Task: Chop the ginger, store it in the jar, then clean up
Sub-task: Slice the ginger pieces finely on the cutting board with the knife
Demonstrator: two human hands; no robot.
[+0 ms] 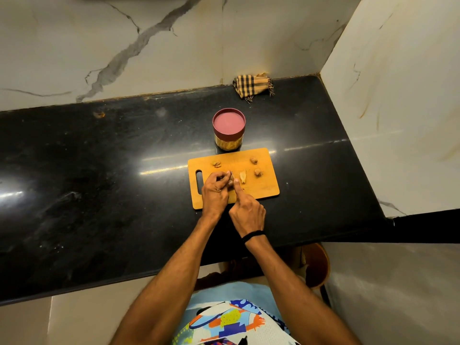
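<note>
A ginger piece (231,182) sits mid-way along the cutting board (264,188), mostly hidden. The left grip (215,192) is curled around it from the left. The right grip (247,211) clasps a knife (231,174), forefinger stretched along it, with the thin blade at the ginger. A pale peeled piece (242,176) lies just right of the blade, two brown knobs (254,160) lie towards the board's far right, and a scrap (216,164) lies far left. The jar (229,131), maroon lid on, stands just beyond the board towards the bench's (99,170) far edge. A checked cloth (252,87) lies at that far edge, near the right corner.
</note>
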